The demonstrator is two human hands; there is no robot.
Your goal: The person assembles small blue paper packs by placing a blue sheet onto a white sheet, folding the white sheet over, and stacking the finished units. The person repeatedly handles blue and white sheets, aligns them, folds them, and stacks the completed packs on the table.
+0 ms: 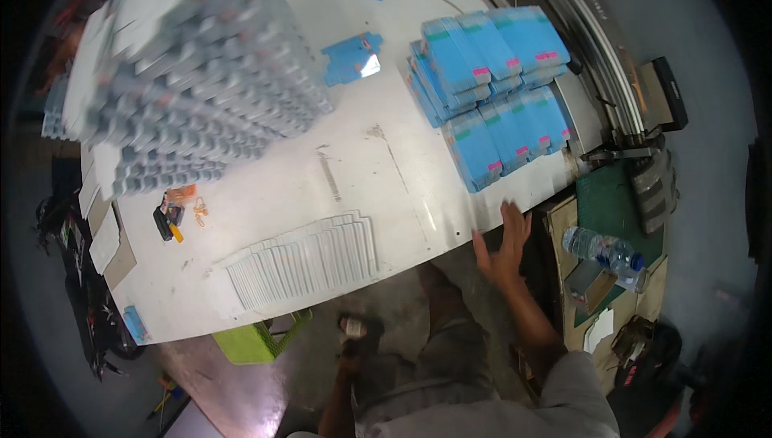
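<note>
The person wears a plain, pale grey shirt (482,415) at 5 o'clock, its soft cloth lightly creased. The loose, short right sleeve (577,394), in the same grey, lies between 4 and 5 o'clock and leaves the right forearm (532,321) bare down to the uncovered right hand (505,256) at 4 o'clock. Darker, grey-brown legwear (458,349) shows at 5 o'clock, wrinkled and dim. Between 6 and 7 o'clock, the left forearm (335,398) is bare too.
</note>
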